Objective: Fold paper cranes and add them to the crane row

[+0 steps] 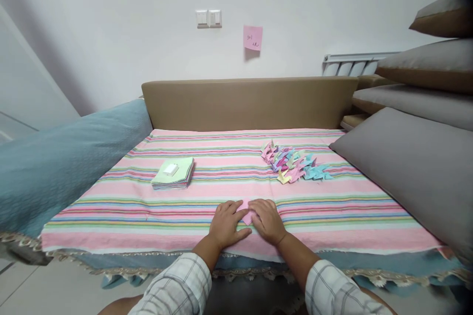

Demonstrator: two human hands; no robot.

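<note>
My left hand [226, 222] and my right hand [266, 219] rest side by side on a striped pink cloth [129, 206], fingers pressed down onto a small pink folded paper [247, 214] between them. Most of that paper is hidden under my fingers. A stack of square pastel papers [173, 173] with a green sheet on top lies to the far left of my hands. A pile of several folded paper cranes [293, 162] in pink, blue, yellow and green lies beyond my right hand.
The cloth covers a bed or sofa with a tan backrest [247, 103]. Grey cushions [410, 167] are stacked on the right, a teal bolster [62, 162] on the left. A pink sticky note [253, 38] and light switches [209, 18] are on the wall.
</note>
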